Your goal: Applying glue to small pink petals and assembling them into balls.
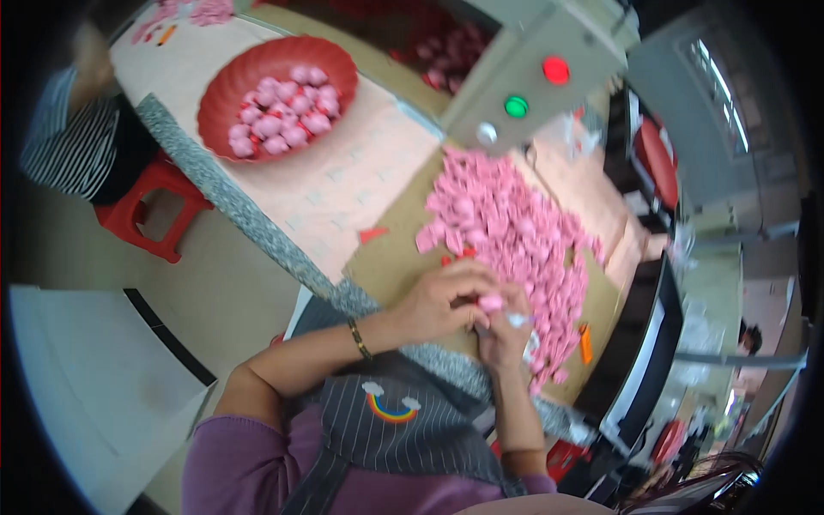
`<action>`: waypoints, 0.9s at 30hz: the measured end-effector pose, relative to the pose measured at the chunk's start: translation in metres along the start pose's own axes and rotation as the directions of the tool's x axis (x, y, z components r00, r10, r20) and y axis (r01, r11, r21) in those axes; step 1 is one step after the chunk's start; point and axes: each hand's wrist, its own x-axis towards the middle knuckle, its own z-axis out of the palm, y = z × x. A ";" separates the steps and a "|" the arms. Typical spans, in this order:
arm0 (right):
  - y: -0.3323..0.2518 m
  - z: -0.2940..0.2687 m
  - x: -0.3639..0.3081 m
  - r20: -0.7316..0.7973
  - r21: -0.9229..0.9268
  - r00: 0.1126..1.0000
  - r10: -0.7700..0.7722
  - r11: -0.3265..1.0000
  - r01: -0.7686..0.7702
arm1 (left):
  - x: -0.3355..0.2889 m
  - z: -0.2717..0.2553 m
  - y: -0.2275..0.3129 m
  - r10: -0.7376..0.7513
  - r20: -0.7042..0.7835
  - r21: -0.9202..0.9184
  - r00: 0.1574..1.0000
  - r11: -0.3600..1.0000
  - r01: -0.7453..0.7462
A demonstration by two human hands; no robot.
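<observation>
While they meet at the near left edge of the pink pile, the left hand and the right hand both pinch a small, smooth pink piece, fingers closed on it. The pile is lots of little bent, bumpy bits. Left of the pile, a red bowl with a wavy rim holds round pink balls. A thin orange stick lies by the pile's right edge.

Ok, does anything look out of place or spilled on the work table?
One small oddity: a red scrap lies by itself left of the heap of pink pieces. I see nothing clearly spilled or damaged.
</observation>
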 end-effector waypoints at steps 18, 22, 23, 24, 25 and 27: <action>0.010 0.014 -0.005 -0.158 -0.511 0.964 -0.215 0.853 0.106 | -0.011 -0.001 -0.013 -0.130 -0.079 -0.258 0.988 0.960 0.106; 0.018 0.004 -0.003 -0.172 -0.439 0.971 -0.168 0.895 0.077 | -0.011 -0.005 -0.015 -0.199 -0.073 -0.259 0.977 0.950 0.174; 0.019 0.004 -0.005 -0.166 -0.399 0.976 -0.139 0.915 0.063 | -0.013 -0.006 -0.014 -0.191 -0.075 -0.250 0.979 0.954 0.167; 0.021 0.008 -0.005 -0.166 -0.396 0.976 -0.143 0.916 0.067 | -0.014 -0.009 -0.013 -0.188 -0.071 -0.247 0.980 0.955 0.166; 0.021 0.015 -0.004 -0.168 -0.431 0.967 -0.190 0.897 0.101 | -0.014 -0.010 -0.012 -0.185 -0.067 -0.239 0.980 0.957 0.164; 0.022 0.021 -0.001 -0.167 -0.453 0.956 -0.240 0.880 0.142 | -0.014 -0.012 -0.008 -0.179 -0.059 -0.217 0.982 0.963 0.162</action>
